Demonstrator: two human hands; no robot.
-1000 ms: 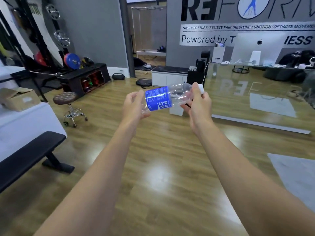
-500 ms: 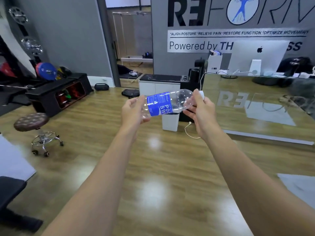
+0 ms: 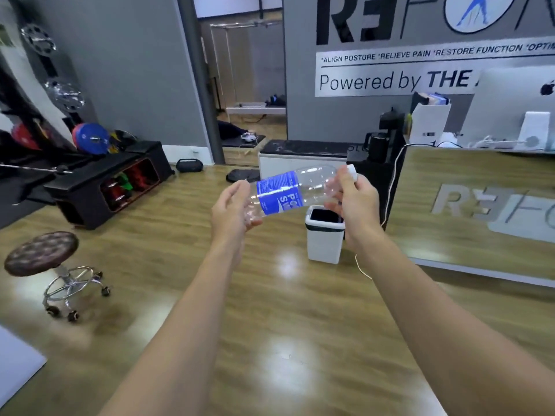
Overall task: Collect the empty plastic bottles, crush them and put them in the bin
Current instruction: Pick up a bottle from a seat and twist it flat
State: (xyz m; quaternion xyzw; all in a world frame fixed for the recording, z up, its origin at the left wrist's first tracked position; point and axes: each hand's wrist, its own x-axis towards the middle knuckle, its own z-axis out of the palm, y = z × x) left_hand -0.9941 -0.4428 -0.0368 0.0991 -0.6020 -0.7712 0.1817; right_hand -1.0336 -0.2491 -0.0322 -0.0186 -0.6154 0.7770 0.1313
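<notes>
Head camera: clear plastic bottle (image 3: 295, 190) held level at chest height above wood-look floor (image 3: 300, 340), long axis running left to right and tilted slightly up toward the capped end. Base cupped in left hand (image 3: 232, 211), fingers curled loosely round the bottom; neck and white cap (image 3: 352, 171) pinched in right hand (image 3: 357, 202), thumb and fingers closed just below the cap. Both hands at equal reach, one at each end, so a squeeze or twist along that axis looks the likely coming move. Walls thin, see-through and unbent, not yet crushed; blue printed label (image 3: 277, 193) wrapped round the middle, white lettering partly readable. No liquid visible inside. White bin (image 3: 325, 244) with dark open mouth standing on the floor just beyond and below the right hand, against the near corner of the wood-fronted counter (image 3: 480, 211); nearer the right hand than the left. Padded brown stool (image 3: 42, 253) on chromed castor legs well apart, toward the floor's left edge. Floor glossy, with bright patches of reflected light.
</notes>
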